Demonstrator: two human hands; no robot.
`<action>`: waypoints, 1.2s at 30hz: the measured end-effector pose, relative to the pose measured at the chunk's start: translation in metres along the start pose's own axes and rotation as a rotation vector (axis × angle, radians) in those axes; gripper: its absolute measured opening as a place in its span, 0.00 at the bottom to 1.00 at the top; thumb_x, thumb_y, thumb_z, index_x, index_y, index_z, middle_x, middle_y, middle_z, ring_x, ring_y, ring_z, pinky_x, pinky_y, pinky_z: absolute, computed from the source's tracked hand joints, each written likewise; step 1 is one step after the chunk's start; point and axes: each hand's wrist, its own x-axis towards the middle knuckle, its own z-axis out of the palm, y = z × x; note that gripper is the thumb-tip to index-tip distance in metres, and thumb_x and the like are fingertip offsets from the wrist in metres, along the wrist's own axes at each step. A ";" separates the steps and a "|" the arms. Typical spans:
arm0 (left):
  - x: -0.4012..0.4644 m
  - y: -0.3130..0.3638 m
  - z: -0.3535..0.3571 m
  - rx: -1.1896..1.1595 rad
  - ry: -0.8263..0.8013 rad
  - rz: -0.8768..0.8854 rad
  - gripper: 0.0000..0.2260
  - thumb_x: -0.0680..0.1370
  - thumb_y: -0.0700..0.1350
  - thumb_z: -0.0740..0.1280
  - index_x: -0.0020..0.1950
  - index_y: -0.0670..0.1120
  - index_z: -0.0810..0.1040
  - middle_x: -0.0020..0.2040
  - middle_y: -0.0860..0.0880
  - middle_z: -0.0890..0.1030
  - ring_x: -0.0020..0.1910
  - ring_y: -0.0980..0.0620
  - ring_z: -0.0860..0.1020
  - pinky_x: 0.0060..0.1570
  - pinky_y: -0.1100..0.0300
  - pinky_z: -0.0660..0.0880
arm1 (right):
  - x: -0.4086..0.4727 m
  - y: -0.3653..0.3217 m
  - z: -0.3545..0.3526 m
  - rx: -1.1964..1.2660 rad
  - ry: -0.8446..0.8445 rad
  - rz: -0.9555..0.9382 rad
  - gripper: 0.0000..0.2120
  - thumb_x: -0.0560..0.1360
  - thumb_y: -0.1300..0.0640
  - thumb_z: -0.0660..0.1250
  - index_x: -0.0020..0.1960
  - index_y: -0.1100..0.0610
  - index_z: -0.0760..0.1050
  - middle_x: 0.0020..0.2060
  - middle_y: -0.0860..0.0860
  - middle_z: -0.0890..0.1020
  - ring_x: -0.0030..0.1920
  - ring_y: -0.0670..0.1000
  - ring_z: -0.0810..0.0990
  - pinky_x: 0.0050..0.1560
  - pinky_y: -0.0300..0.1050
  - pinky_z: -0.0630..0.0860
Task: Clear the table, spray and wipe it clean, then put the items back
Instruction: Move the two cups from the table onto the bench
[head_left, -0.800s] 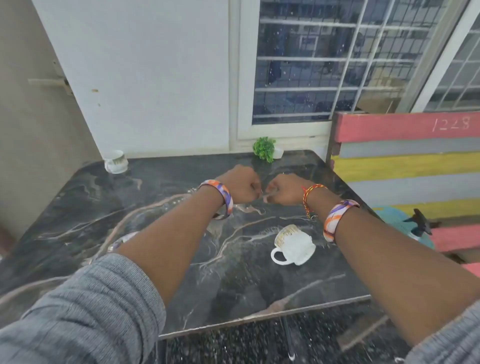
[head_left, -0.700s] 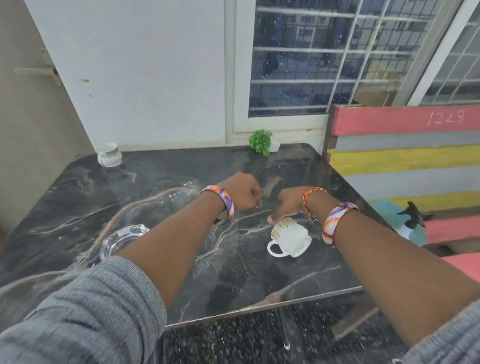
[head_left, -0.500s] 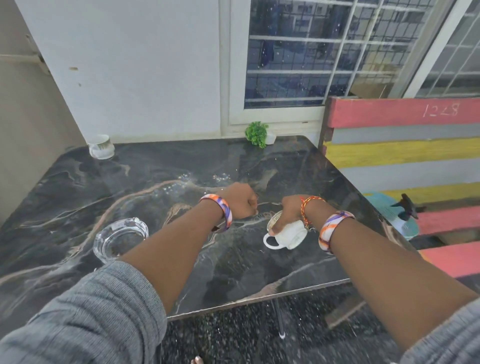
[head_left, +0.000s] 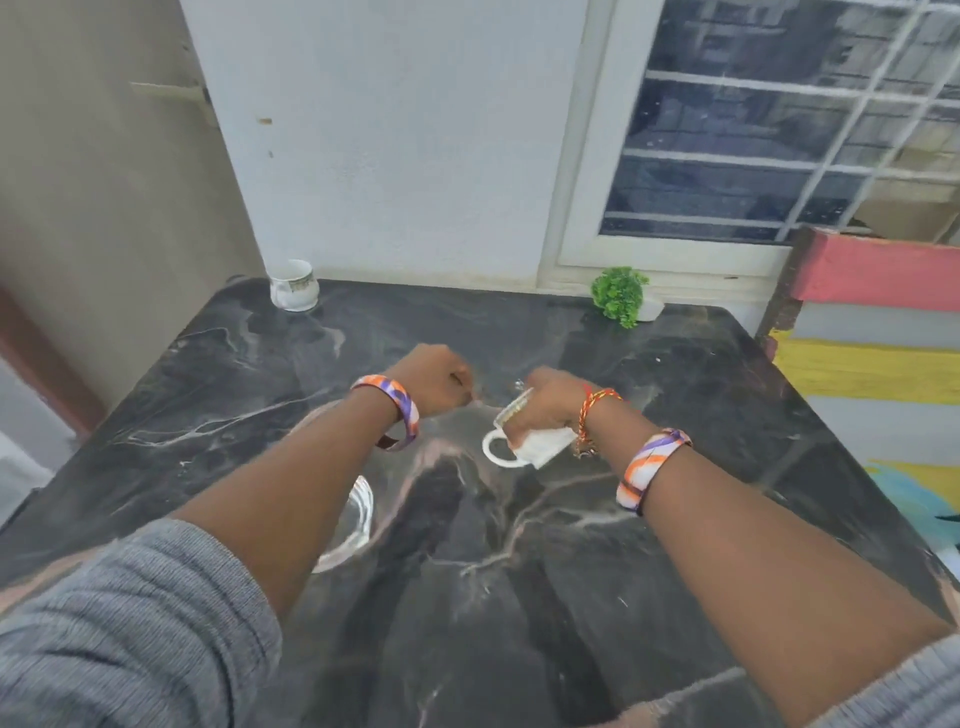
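A black marble table (head_left: 519, 597) fills the view. My right hand (head_left: 545, 402) grips a white cup (head_left: 535, 449) over the middle of the table; the cup is tilted, handle toward me. My left hand (head_left: 434, 382) is a closed fist just left of it, and I cannot see anything in it. A clear glass bowl (head_left: 358, 514) sits under my left forearm, mostly hidden. A second white cup (head_left: 293, 286) stands at the far left corner. A small green plant in a white pot (head_left: 621, 293) stands at the far edge.
A bench of pink, grey and yellow slats (head_left: 878, 322) stands against the table's right side. A white wall and a barred window (head_left: 779, 145) rise behind the table. A beige wall (head_left: 93, 208) closes the left side.
My right hand dropped onto the white cup, closed on it and tipped it up off the table. My left fist stayed beside it. The camera moved in over the table.
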 end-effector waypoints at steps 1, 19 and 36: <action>0.005 -0.017 -0.009 -0.011 0.034 -0.047 0.11 0.76 0.41 0.64 0.53 0.38 0.82 0.55 0.41 0.83 0.56 0.42 0.79 0.56 0.58 0.73 | 0.015 -0.013 0.000 0.030 0.014 -0.032 0.13 0.61 0.55 0.74 0.40 0.59 0.75 0.40 0.58 0.79 0.44 0.60 0.81 0.39 0.45 0.75; 0.147 -0.247 -0.063 -0.113 0.337 -0.814 0.28 0.73 0.56 0.67 0.70 0.47 0.67 0.69 0.38 0.62 0.68 0.37 0.62 0.68 0.48 0.63 | 0.142 -0.081 0.029 0.393 0.135 -0.264 0.42 0.64 0.62 0.74 0.72 0.46 0.59 0.62 0.52 0.66 0.65 0.51 0.65 0.59 0.39 0.62; 0.129 -0.081 -0.048 -0.148 0.463 -0.346 0.21 0.70 0.51 0.71 0.56 0.37 0.80 0.66 0.44 0.73 0.62 0.42 0.73 0.55 0.56 0.71 | 0.062 0.022 -0.024 0.418 0.346 -0.257 0.32 0.65 0.64 0.73 0.66 0.49 0.68 0.56 0.51 0.65 0.58 0.48 0.66 0.55 0.35 0.64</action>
